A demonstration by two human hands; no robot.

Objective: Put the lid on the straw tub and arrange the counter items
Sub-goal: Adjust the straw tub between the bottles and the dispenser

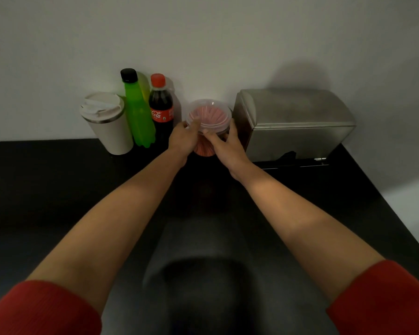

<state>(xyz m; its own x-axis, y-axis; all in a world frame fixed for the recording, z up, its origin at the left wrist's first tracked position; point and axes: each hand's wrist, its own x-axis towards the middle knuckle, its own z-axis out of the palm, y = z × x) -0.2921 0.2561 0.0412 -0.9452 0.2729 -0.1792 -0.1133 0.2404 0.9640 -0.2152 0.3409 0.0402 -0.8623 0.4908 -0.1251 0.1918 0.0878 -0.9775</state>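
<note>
A clear plastic straw tub [203, 148] full of red and white straws stands on the black counter near the back wall. A clear round lid [209, 112] lies on its top. My left hand [184, 136] grips the left side of the tub's rim and lid, thumb on the lid. My right hand [224, 143] grips the right and front side of the rim, fingers curled around it. Both hands hide most of the tub's body.
Left of the tub stand a cola bottle [162, 110], a green bottle [137, 110] and a white lidded travel cup [108, 122]. A steel napkin dispenser [293, 124] sits close on the right. The black counter [58, 180] ends at a right edge.
</note>
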